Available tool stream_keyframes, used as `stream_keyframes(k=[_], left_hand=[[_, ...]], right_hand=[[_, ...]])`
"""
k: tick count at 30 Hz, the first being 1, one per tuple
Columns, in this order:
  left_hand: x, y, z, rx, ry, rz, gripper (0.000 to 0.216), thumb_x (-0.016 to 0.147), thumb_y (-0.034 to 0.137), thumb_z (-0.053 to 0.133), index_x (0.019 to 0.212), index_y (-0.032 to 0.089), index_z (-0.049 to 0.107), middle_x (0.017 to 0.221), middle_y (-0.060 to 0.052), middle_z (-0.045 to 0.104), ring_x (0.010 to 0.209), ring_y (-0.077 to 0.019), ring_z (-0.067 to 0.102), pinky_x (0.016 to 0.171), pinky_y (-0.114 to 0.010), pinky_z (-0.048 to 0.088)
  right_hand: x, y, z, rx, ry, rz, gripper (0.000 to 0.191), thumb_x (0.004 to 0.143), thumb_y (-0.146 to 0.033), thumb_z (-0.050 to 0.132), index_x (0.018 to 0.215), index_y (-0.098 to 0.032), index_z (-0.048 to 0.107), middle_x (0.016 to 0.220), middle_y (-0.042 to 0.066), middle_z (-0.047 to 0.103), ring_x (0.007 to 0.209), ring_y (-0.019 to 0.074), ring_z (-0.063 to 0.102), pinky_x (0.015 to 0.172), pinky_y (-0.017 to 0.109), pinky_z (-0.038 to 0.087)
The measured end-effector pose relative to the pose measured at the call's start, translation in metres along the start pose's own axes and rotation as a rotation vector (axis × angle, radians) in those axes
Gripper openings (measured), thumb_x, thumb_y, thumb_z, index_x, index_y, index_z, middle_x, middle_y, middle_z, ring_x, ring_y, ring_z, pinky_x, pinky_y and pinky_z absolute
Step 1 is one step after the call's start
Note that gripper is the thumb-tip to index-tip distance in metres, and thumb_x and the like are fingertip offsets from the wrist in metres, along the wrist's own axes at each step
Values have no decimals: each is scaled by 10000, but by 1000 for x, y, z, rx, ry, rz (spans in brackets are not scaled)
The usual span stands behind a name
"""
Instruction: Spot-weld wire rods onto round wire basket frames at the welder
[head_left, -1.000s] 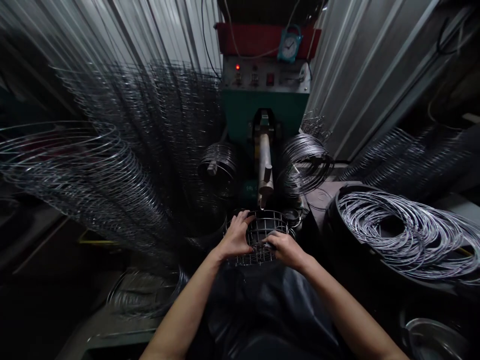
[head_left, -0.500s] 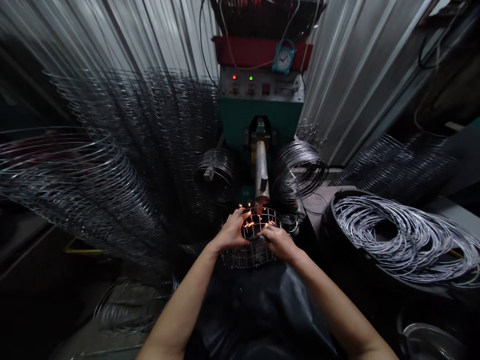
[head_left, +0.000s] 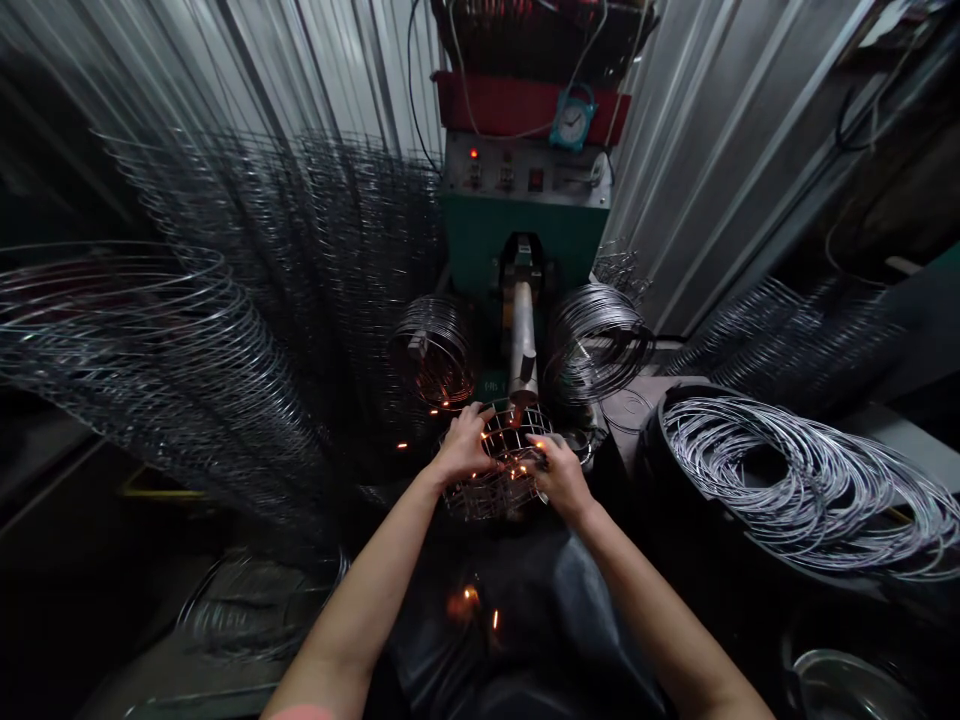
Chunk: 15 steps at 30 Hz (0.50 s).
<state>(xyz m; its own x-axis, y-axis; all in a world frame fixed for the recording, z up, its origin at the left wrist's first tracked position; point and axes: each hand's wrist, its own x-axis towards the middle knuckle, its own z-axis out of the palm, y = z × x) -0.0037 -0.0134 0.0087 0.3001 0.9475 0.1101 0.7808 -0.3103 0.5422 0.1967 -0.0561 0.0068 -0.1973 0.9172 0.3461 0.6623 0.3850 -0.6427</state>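
Note leaning stacks of wire frames (head_left: 150, 330) filling the left side, too many to count; probably parked within reach. Count one black tub (head_left: 660, 450) of loose wire rings at right, near the right forearm. Count one green welding machine (head_left: 525, 220) dead ahead, one electrode arm (head_left: 523, 340) pointing down, and two ring bundles (head_left: 433, 345) hung either side of it, likely as ready stock. Find one wire basket (head_left: 495, 470) at the arm's tip, above the lap, tilted. See left hand (head_left: 461, 450) and right hand (head_left: 559, 475) both clenched on its rim from opposite sides, seemingly to steady it against the tip. Spot one dark apron (head_left: 540, 640), one small clock (head_left: 572, 120) atop the machine, and several orange sparks (head_left: 469, 597).
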Motion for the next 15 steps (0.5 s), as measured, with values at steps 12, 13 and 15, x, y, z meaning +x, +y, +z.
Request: stream_keyframes(k=[12, 13, 15], left_hand=[[31, -9, -3, -35, 35, -52, 945, 452, 314, 829, 1293, 185, 418, 1422, -171, 309, 1332, -354, 271, 1065, -499, 282], [32, -8, -3, -36, 39, -46, 937, 460, 315, 827, 1293, 183, 419, 1423, -170, 310, 1327, -357, 278, 1066, -497, 278], [31, -6, -4, -39, 44, -48, 930, 482, 329, 818, 1302, 165, 411, 1433, -183, 299, 1327, -368, 271, 1072, -512, 247]], right_hand=[[-157, 83, 21, 290, 204, 485, 300, 828, -447, 423, 994, -222, 530, 919, 85, 651, 856, 233, 642, 743, 381, 550], [-155, 85, 19, 382, 257, 571, 282, 813, -435, 443, 982, -225, 525, 870, 70, 646, 795, 220, 645, 670, 356, 561], [-147, 88, 10, 637, 354, 737, 251, 749, -402, 514, 930, -229, 523, 744, 24, 609, 642, 181, 623, 496, 284, 531]])
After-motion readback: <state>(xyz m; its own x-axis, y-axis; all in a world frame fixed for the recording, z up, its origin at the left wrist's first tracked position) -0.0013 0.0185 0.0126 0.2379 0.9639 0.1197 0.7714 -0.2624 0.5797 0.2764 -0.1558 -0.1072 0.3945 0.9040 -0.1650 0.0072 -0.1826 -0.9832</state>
